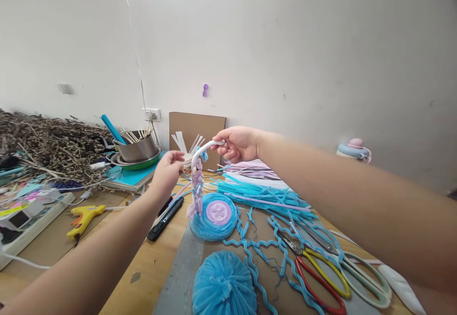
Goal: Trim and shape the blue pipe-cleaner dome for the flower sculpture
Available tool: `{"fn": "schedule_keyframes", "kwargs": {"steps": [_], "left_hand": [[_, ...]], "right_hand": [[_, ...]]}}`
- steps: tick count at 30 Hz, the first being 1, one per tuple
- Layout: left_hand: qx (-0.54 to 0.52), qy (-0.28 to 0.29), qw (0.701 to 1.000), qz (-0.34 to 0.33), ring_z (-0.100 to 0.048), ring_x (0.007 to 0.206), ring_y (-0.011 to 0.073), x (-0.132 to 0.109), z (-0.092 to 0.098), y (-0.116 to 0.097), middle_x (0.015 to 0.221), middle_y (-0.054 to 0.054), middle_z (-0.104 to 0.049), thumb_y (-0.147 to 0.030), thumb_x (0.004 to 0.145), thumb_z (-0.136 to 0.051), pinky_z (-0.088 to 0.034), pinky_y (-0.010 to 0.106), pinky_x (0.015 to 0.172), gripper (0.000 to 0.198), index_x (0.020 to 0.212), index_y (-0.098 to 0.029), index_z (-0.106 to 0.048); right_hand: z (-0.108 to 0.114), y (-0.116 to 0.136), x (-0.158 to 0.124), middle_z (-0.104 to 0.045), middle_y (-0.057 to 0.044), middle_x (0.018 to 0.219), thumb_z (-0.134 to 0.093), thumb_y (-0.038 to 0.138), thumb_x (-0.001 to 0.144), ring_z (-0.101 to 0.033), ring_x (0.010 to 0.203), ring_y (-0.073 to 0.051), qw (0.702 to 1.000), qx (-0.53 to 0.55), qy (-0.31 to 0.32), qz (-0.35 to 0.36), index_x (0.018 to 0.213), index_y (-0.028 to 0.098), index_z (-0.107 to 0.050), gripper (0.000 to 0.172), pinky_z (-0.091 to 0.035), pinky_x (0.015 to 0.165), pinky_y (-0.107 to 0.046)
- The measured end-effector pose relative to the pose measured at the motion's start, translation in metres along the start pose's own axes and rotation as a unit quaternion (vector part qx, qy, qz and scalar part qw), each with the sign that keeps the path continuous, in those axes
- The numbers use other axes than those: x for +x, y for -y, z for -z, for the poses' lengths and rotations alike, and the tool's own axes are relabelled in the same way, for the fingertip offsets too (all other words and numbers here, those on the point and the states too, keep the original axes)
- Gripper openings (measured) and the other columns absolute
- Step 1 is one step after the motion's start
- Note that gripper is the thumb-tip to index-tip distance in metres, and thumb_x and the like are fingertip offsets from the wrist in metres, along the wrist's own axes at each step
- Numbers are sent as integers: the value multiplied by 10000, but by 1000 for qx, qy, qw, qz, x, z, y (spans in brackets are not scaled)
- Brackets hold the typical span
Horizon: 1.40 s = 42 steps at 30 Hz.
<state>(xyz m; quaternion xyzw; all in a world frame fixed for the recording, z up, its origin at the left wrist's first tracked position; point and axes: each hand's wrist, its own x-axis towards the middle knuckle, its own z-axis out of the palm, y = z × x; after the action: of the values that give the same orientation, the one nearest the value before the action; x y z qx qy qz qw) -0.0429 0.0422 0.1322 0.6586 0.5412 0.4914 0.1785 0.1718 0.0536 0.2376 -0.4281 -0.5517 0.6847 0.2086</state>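
My right hand [237, 144] pinches one end of a white fuzzy stem [195, 162], which bends over and hangs down. Small pink and blue fuzzy pieces run along its hanging part. To the left of the stem, my left hand [170, 170] is raised, its fingers curled but apart, with nothing seen in them. Below the hanging end lies a round blue fuzzy disc [200, 227] with a pink centre [218, 212]. Nearer to me sits a blue fuzzy dome [224, 284].
Blue stems [264, 193] lie behind the disc. At right are red-and-yellow scissors [323, 277] and pale green scissors [367, 277] among wavy blue strands. A black cutter [166, 220], yellow glue gun [84, 217], power strip [32, 224], metal bowl [137, 151] and dried twigs [53, 148] are leftward.
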Motion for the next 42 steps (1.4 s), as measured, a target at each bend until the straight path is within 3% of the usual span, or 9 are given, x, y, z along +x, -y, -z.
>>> {"fn": "schedule_keyframes", "kwargs": {"steps": [2, 6, 9, 13, 21, 28, 35, 42], "left_hand": [[-9, 56, 998, 32, -537, 624, 152, -19, -6, 25, 786, 45, -611, -240, 665, -506, -425, 270, 561, 278, 898, -133, -613], [-9, 153, 987, 52, -460, 510, 123, -57, -17, 60, 598, -31, -541, -230, 640, -593, -368, 239, 493, 219, 835, -159, -662], [-13, 176, 984, 33, -488, 578, 135, -69, -23, 74, 641, -26, -553, -305, 738, -585, -396, 249, 555, 210, 885, -188, -677], [-13, 166, 986, 7, -522, 617, 153, -69, -28, 79, 682, -7, -575, -374, 817, -539, -418, 265, 591, 276, 991, -193, -654], [34, 144, 987, -68, -530, 627, 153, -94, -28, 44, 721, -7, -573, -285, 844, -523, -422, 272, 604, 118, 885, -226, -616], [105, 117, 976, -151, -524, 689, 161, -111, -20, 21, 751, 9, -557, -199, 867, -474, -430, 270, 631, 106, 824, -235, -564], [164, 65, 963, -205, -512, 706, 161, -84, -8, 5, 763, 16, -545, -205, 878, -465, -399, 268, 655, 124, 773, -222, -528], [259, 114, 925, -255, -554, 764, 170, -41, -2, -25, 879, 29, -616, -236, 887, -457, -386, 262, 656, 127, 848, -205, -573]], "right_hand": [[-3, -3, 0, -369, 55, 497, -408, 224, 880, -238, 349, -37, 1000, 4, -14, 13, 721, 158, -506, 197, -198, 321, -131], [-9, -5, -1, -368, 55, 494, -406, 229, 887, -247, 351, -39, 999, 7, -26, 25, 692, 161, -492, 223, -195, 322, -136], [-9, -6, -6, -367, 56, 489, -408, 229, 889, -252, 351, -42, 999, 7, -21, 29, 687, 161, -496, 231, -200, 321, -143], [-3, -14, -18, -379, 55, 487, -412, 237, 890, -270, 353, -45, 999, 11, -10, 33, 701, 157, -504, 224, -203, 323, -148], [11, -36, -61, -388, 50, 483, -390, 244, 915, -294, 341, -41, 998, 32, 17, 57, 705, 151, -538, 273, -206, 332, -155], [15, -52, -107, -453, 22, 496, -417, 190, 905, -366, 358, -57, 997, -36, 39, 63, 724, 138, -598, 262, -251, 333, -159], [12, -69, -139, -492, 6, 548, -546, 222, 873, -412, 412, -73, 990, -31, -5, 139, 737, 146, -608, 168, -273, 354, -183], [30, -108, -141, -484, 25, 589, -571, 346, 879, -414, 444, -61, 986, 56, -36, 150, 788, 155, -593, 213, -291, 404, -181]]}}
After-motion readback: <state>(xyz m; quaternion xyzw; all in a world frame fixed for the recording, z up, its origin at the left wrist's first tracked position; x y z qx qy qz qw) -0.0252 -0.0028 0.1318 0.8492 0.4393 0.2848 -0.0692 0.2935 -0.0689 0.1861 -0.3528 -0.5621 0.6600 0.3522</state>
